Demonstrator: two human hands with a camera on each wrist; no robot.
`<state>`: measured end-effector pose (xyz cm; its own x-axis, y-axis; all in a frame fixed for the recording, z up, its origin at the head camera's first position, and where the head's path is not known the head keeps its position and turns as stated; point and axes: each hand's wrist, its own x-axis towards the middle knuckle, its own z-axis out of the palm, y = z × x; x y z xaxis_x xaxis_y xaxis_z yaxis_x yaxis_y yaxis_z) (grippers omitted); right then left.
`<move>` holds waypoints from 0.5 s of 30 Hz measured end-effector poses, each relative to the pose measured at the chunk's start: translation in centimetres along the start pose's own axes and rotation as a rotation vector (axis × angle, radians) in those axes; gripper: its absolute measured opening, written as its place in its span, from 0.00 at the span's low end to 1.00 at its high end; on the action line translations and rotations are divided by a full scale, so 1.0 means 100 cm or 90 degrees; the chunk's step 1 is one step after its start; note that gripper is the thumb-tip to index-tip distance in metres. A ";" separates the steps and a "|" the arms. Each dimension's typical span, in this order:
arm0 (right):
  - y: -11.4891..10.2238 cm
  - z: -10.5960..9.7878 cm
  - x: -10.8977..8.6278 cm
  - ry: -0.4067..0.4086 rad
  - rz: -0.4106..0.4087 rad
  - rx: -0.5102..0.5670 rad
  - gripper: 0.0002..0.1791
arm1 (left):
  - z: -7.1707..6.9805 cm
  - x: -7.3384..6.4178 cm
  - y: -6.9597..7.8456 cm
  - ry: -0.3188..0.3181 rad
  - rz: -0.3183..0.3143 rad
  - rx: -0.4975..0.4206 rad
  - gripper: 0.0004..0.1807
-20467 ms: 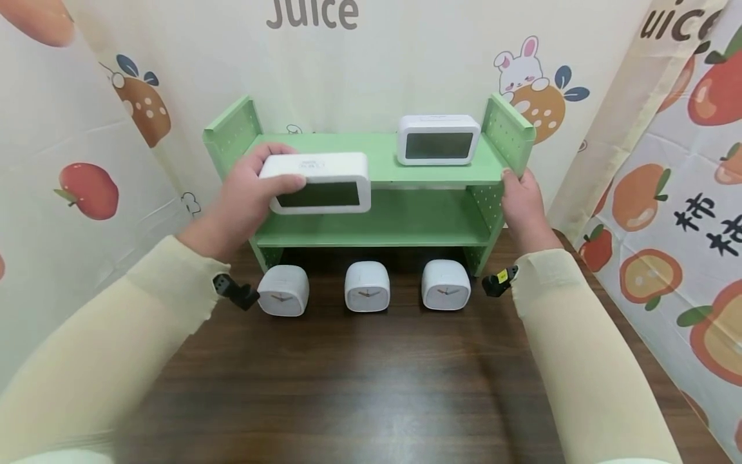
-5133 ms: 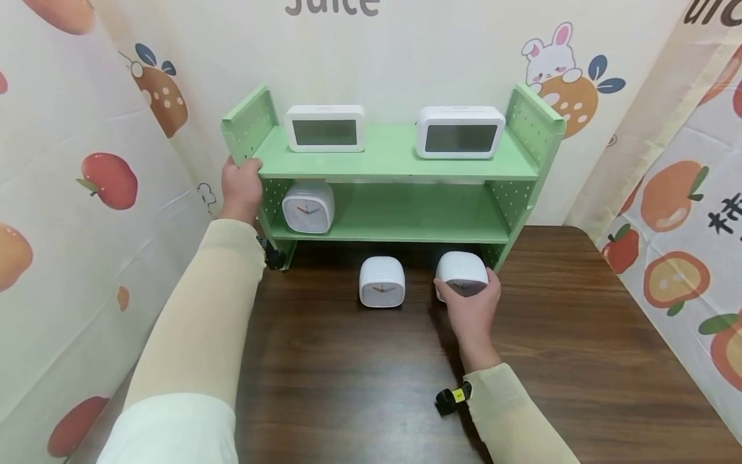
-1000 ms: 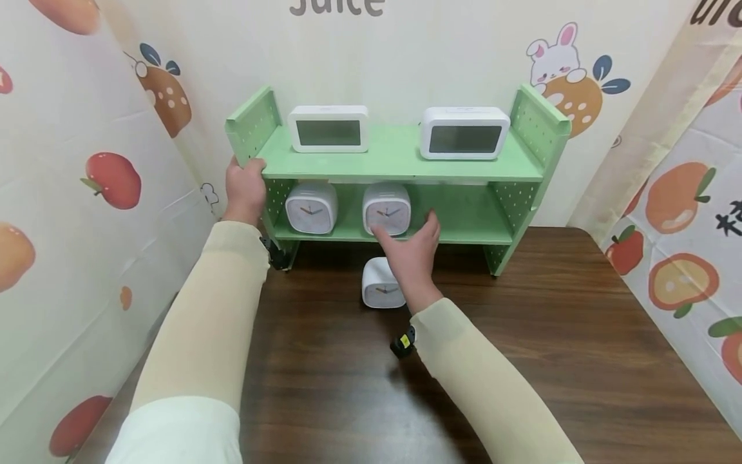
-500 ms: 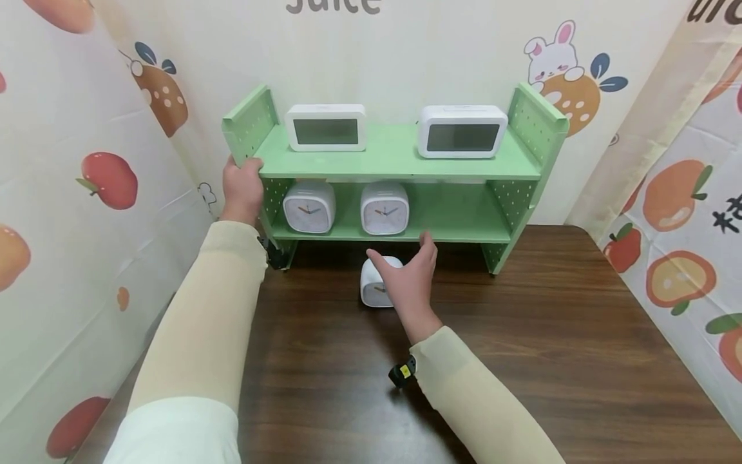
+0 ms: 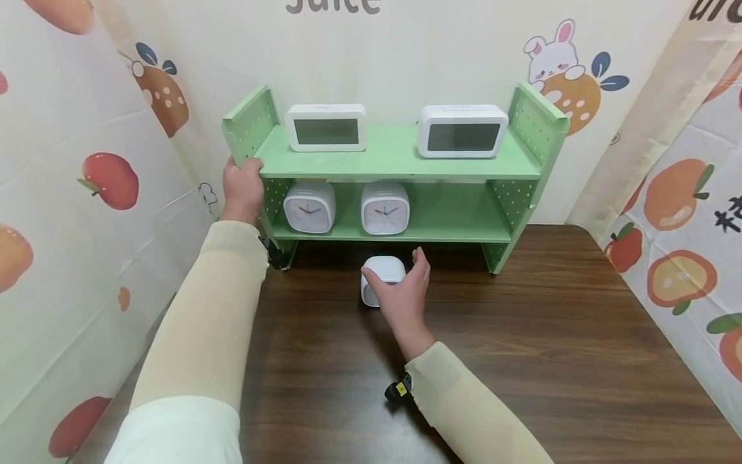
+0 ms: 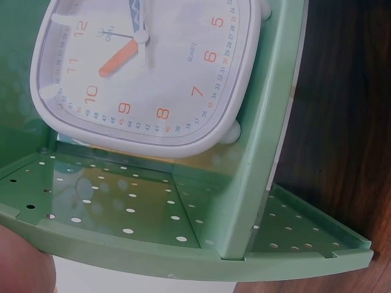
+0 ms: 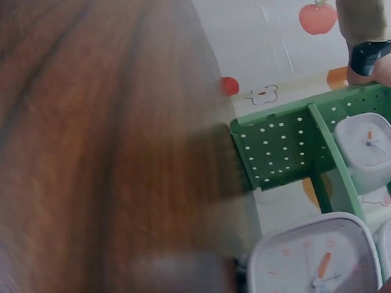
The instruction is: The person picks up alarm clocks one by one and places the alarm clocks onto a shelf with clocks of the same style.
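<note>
My left hand (image 5: 243,187) grips the left side panel of a green two-tier shelf (image 5: 394,166), thumb at its front edge. My right hand (image 5: 402,299) is spread at a white alarm clock (image 5: 385,266) on the table, with the thumb across its face and the fingers raised to its right. Part of the dial is hidden. In the right wrist view this alarm clock (image 7: 314,259) fills the lower right corner. On the lower tier stand two more white alarm clocks, a left one (image 5: 310,207) and a middle one (image 5: 385,208).
Two white digital clocks, one at left (image 5: 326,129) and one at right (image 5: 462,132), stand on the upper tier. The shelf stands on a dark wooden table (image 5: 551,322), close to the back curtain (image 5: 394,58). Fruit-printed curtains also hang at both sides.
The right alarm clock went from the table to the middle of the lower tier. My right hand let go and drew back down to the remaining table clock. The left hand stays on the shelf.
</note>
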<state>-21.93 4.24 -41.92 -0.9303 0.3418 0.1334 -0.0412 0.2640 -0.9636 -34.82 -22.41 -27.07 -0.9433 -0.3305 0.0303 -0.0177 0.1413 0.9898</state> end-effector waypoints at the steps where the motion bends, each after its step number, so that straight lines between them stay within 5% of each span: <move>1: 0.001 0.001 -0.001 0.000 0.005 0.002 0.64 | 0.000 0.000 0.000 -0.001 -0.001 0.000 0.30; 15: 0.019 0.020 -0.013 0.015 0.037 -0.018 0.66 | -0.001 0.004 -0.002 -0.005 0.013 -0.001 0.30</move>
<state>-21.51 2.46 -44.35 -0.9217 0.3790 0.0829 0.0238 0.2685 -0.9630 -35.16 -22.67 -27.27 -0.9460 -0.3205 0.0488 0.0013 0.1466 0.9892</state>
